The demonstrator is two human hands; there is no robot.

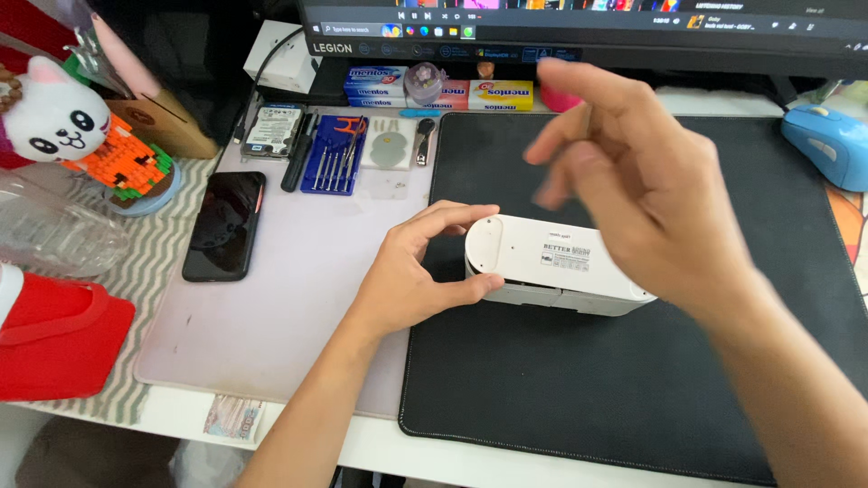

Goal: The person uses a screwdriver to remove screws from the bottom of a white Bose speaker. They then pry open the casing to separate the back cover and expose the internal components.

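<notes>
Left hand steadies the white box, right hand hangs loose above it.

The left hand (411, 276) pinches the rounded near end of the small white device (551, 267), thumb low on the side and fingers curled over the top, so the device runs off to the right from that hold and lies flat on the black desk mat (633, 380). The right hand (633, 194) hovers over its far end, blurred, fingers loosely spread and holding nothing. The risk, as I judge it: a one-ended hold lets the smooth casing pivot or skid on the mat if the right hand comes down off-centre. The screwdriver set (333, 154) sits well beyond the left fingertips, by the dark phone (224, 226).
</notes>
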